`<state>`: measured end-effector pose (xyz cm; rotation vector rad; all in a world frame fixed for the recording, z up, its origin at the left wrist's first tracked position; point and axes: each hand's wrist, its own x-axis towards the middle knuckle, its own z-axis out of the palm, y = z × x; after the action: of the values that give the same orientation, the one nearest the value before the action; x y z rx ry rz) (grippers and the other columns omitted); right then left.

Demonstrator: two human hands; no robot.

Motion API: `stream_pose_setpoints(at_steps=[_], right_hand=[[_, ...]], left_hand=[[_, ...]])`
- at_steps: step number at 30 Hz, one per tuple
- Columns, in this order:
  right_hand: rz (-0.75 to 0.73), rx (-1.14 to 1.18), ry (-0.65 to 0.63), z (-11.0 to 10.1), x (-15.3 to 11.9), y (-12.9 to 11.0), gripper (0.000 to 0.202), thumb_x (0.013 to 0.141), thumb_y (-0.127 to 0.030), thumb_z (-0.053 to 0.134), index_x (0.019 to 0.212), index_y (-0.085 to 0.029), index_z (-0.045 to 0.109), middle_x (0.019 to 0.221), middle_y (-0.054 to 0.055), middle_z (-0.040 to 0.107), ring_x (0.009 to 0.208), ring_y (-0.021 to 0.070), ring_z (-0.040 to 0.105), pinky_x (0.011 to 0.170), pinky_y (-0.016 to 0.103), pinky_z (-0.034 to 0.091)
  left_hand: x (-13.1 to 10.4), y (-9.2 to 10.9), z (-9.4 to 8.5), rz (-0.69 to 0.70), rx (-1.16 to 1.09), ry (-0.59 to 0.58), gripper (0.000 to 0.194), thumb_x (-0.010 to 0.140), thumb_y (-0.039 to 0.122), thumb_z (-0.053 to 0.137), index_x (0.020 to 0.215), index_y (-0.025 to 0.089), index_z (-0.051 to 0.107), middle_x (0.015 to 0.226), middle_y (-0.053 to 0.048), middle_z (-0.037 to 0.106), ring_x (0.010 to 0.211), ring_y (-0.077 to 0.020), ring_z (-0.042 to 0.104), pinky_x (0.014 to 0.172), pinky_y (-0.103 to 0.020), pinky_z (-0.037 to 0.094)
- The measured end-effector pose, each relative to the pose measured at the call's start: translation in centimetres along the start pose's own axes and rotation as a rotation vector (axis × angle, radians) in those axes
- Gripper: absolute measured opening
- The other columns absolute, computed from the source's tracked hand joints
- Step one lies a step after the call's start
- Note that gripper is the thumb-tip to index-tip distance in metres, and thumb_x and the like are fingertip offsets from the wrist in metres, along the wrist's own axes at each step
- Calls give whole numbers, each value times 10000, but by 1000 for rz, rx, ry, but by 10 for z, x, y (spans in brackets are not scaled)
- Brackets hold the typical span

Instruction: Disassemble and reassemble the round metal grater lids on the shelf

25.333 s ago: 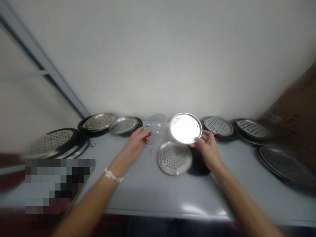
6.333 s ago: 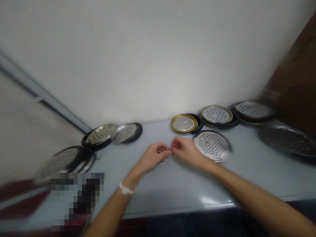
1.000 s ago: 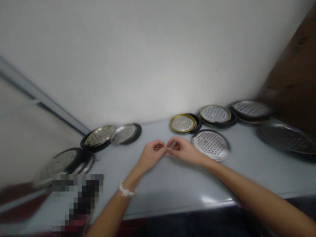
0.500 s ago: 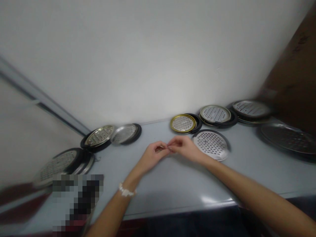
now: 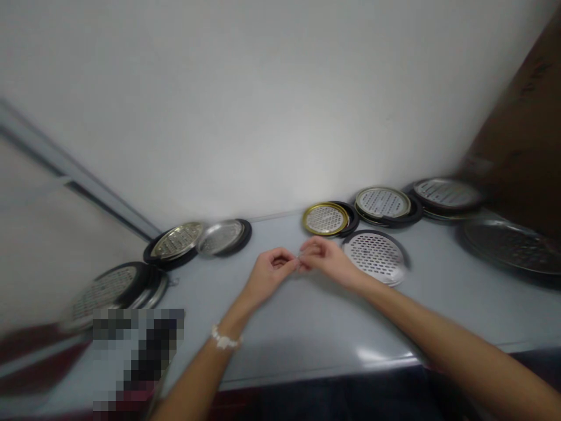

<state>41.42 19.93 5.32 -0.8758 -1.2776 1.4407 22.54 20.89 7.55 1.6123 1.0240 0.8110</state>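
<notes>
Over the middle of the grey table, my left hand [image 5: 270, 272] and my right hand [image 5: 326, 262] meet at the fingertips. Both are closed in a pinch around something tiny and pale between them, too small and blurred to name. A round perforated metal plate with a dark rim [image 5: 376, 257], like a flat grater, lies just right of my right hand. Behind it rests a gold-rimmed perforated disc [image 5: 325, 219] on a black ring. My left wrist wears a white bracelet [image 5: 225, 338].
More round grater-like discs [image 5: 383, 203] with black rings line the back right. Others, among them a silver disc [image 5: 221, 237] and a stacked pair [image 5: 107, 289], sit at the left. A large dark round tray [image 5: 511, 245] lies far right, below a brown cardboard box [image 5: 521, 134]. A pale wall [image 5: 280, 105] rises behind.
My fingers have shifted slightly at the pinch, and my left hand has moved a little to the left. The discs on the table stay where they were.
</notes>
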Motion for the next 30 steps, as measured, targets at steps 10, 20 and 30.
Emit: stream_pose_setpoints(at_steps=[10,20,30], right_hand=[[-39,-77,34,-2,3,5,219,729,-311,756,825,-181,609,661,2,697,632,164,688,623,278,534],[-54,-101,66,-3,3,5,178,736,-296,717,831,-181,620,654,-18,669,585,133,637,578,252,502],[-26,-105,12,0,0,4,197,756,-317,713,815,-177,587,603,-38,621,532,119,597,516,226,454]], left_hand=[[1,-6,2,-31,-30,-47,271,745,368,796,814,136,674,789,-60,731,724,-156,658,701,-267,499],[0,-9,0,-44,-66,-99,503,761,319,777,1205,159,604,801,-22,703,715,-141,648,705,-269,497],[-1,-7,3,-76,-41,-137,375,785,350,763,1066,137,638,822,-77,765,722,-170,696,735,-304,535]])
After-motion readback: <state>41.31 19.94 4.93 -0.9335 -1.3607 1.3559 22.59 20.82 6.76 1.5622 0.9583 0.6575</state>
